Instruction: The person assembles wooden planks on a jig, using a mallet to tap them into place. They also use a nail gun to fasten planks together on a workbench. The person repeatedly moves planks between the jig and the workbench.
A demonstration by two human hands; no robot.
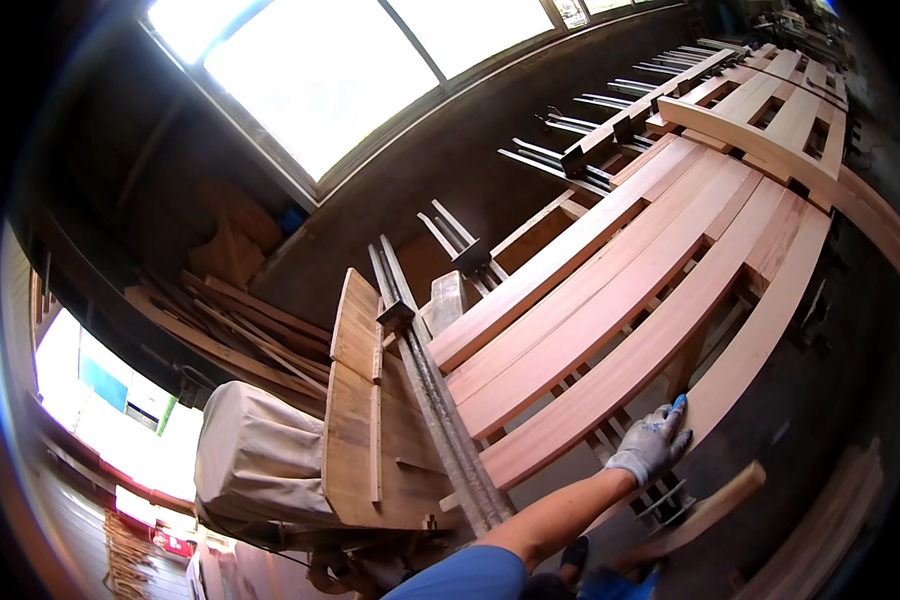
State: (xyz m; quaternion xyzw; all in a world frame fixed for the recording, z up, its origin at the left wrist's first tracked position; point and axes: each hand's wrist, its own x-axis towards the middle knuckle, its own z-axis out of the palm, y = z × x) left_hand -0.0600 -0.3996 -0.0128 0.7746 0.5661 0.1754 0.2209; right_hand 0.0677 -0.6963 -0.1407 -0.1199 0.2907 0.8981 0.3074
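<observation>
My left hand, in a white work glove with blue at the fingertips, reaches out from a blue sleeve. Its fingers are bent and closed over the near end of a long pale wooden board. That board is the outermost of a wooden panel frame, with a wide gap beside it. Pinkish boards run alongside, joined by short cross pieces. Part of the fingers is hidden behind the board's end. My right hand is out of view.
Metal bar clamps stick out along the far side. A loose beam lies across the frames; more panels stretch beyond. At left stand a fabric-covered machine and a plywood board. Timber offcuts lie low at right.
</observation>
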